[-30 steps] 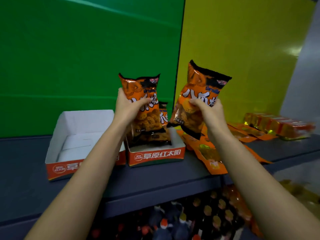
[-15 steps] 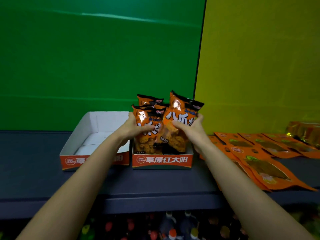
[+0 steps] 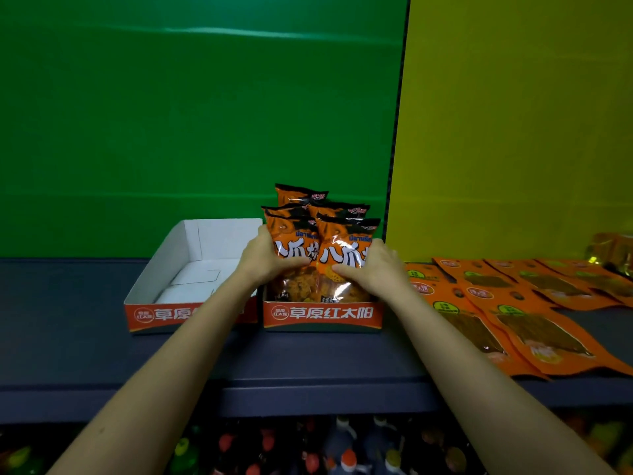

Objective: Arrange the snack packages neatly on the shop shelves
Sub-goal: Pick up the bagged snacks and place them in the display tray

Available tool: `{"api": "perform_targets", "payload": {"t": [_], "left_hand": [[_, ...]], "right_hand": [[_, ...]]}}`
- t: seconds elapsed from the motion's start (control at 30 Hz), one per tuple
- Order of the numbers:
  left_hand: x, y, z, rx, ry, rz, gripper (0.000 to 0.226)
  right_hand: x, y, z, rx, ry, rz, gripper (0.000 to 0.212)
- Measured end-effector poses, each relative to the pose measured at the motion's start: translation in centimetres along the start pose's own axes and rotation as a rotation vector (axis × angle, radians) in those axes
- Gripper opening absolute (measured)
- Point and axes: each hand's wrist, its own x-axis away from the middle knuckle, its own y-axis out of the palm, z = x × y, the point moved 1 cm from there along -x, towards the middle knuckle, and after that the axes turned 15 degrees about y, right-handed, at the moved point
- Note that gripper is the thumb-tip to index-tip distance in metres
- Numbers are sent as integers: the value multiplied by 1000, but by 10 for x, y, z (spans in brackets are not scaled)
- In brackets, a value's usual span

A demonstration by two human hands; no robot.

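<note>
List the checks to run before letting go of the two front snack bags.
1. Bottom of the left front bag inside the red box: ok.
2. Bottom of the right front bag inside it: ok.
3. Both labels upright and facing forward: ok.
4. The rear bags standing behind them: ok.
5. Hands free to withdraw: not ok; the left hand and the right hand each grip a front bag.
6. Front bags will stand unsupported: cannot tell.

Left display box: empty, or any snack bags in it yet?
Empty, as far as visible: the left display box shows only bare white card inside, while the upright snack bags stand in the right display box.
</note>
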Motion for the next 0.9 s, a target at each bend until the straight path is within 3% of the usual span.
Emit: {"api": "perform_targets", "payload": {"t": [0.17,0.27,0.33,0.43,0.53,0.9], "left_hand": [[3,2,3,-311,47,18,74],[7,-12,2,-373,50,-9,67],[17,-29,1,-424,93,30,60],[46,-65,0,-529,188,178,42],[85,-105,-7,-654,228,245,28],[239,-292,-81,-937,20,299,20]], "right_hand": [[4,-5,-3,11,19,119,88],[16,-13,-7,-73,-79,278,76],[27,-16,-14,-127,-172,297,62],[52,-11,-31,-196,-341,169,31],[84,8,-60,-174,-477,17,13],[233,121,-226,-120,-855,-237,22]]}}
